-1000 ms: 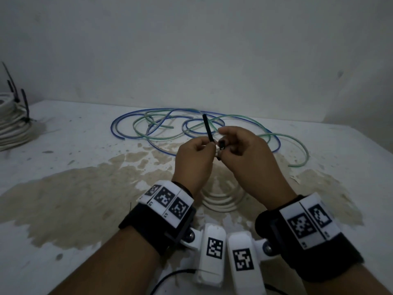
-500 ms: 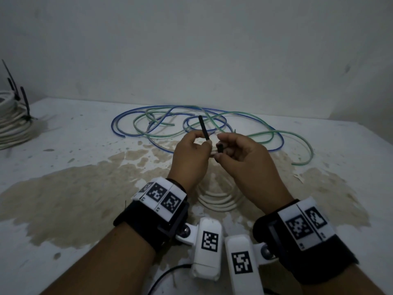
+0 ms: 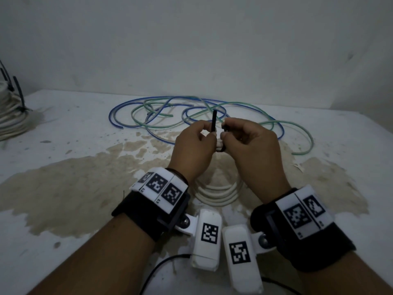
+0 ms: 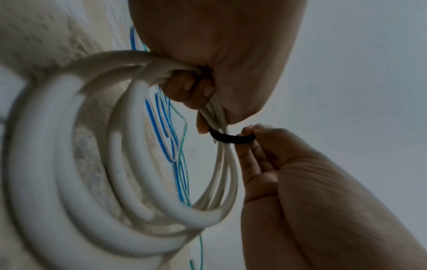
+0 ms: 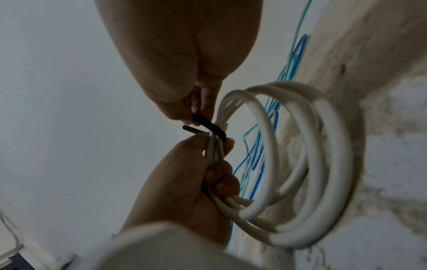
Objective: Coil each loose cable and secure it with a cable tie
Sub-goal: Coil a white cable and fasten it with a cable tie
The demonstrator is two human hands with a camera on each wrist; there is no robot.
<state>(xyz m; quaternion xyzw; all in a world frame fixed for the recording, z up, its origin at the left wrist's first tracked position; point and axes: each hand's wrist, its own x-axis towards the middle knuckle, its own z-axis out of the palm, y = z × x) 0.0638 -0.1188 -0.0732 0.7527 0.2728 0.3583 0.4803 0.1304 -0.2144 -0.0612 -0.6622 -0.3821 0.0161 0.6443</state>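
The left hand point(image 3: 194, 150) grips the gathered strands of a white cable coil point(image 3: 219, 193) in its curled fingers, and the loops hang down from the fist towards the stained white table point(image 3: 63, 188). A black cable tie point(image 4: 231, 137) wraps round the bunched strands just past the left fingertips. Its free tail point(image 3: 213, 123) stands upright between the two hands, pinched between the left thumb and forefinger. The right hand point(image 3: 253, 150) pinches the other end of the tie between thumb and fingertips, with the remaining fingers curled in towards the palm. From the head camera the loop of the tie is hidden behind the knuckles; whether the tail has passed through the tie's head cannot be told, as that spot is small and dark in every view. Beyond the hands a loose tangle of blue and green cables point(image 3: 191, 111) lies on the table, well apart from the coil. At the far left edge a stack of white coils point(image 3: 9, 116) with black ties sticking up is cut off by the frame. The wrist bands point(image 3: 161, 186) and camera housings carry black-and-white square markers; tiny characters beside them are too small to read.
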